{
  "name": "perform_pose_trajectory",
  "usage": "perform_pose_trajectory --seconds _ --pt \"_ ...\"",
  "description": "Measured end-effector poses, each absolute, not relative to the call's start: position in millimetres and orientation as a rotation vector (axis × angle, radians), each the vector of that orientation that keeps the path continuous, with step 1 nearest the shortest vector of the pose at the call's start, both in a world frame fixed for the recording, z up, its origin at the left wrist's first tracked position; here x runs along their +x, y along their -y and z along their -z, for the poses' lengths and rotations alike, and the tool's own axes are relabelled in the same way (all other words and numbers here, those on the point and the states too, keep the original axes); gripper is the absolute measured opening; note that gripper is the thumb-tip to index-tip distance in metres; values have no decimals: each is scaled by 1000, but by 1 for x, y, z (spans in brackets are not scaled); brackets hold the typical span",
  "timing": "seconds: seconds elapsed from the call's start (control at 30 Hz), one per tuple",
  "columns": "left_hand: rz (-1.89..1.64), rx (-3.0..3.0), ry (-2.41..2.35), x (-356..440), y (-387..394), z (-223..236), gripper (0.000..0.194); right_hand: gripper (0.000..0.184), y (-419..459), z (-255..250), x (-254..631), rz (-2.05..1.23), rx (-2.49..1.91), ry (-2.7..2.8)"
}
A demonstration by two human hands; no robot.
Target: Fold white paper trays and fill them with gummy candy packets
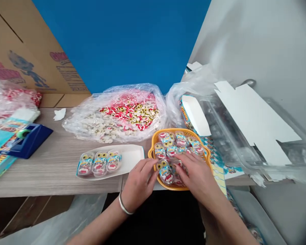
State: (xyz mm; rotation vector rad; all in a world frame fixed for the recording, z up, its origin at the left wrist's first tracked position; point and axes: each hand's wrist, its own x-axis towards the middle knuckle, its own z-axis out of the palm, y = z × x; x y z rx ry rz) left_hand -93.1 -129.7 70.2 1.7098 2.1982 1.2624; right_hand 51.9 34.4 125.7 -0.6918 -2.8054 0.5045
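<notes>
From my head camera, my left hand point(140, 180) and right hand point(200, 175) flank a clear candy pack point(165, 172) at the front of an orange basket point(169, 186), fingers bent; whether they pinch it, I cannot tell. Three similar packs point(100, 165) line a white tray point(133, 156) at left.

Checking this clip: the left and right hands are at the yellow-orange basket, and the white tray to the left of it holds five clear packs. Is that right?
Not quite: the white tray holds three clear packs, not five, as the head view shows. The left hand and right hand are indeed at the yellow-orange basket.
</notes>
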Motion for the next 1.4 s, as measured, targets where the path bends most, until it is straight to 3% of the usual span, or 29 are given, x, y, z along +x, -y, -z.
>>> perform_pose_trajectory --seconds 0.33,0.57,0.8,0.97,1.13,1.4 --pt "-1242 1527 -2221 -89 122 -69 49 41 -23 -116 21 -358 -361 3105" --pt "-1255 1494 -2231 -88 123 -71 53 40 -35 -115 21 -944 -485 2824" --pt "-1352 1473 -2328 -104 133 -77 37 35 -33 -122 6 -1449 -713 2378" --pt "-1062 1640 -2704 -168 167 -81 30 43 13 -120 -34 -1223 -729 2413" --pt "-626 1818 -2623 -215 199 -74 23 38 64 -100 -87 -813 -861 2789" --pt "-700 1790 -2580 -215 208 -56 23 31 66 -61 -118 -771 -946 2965"
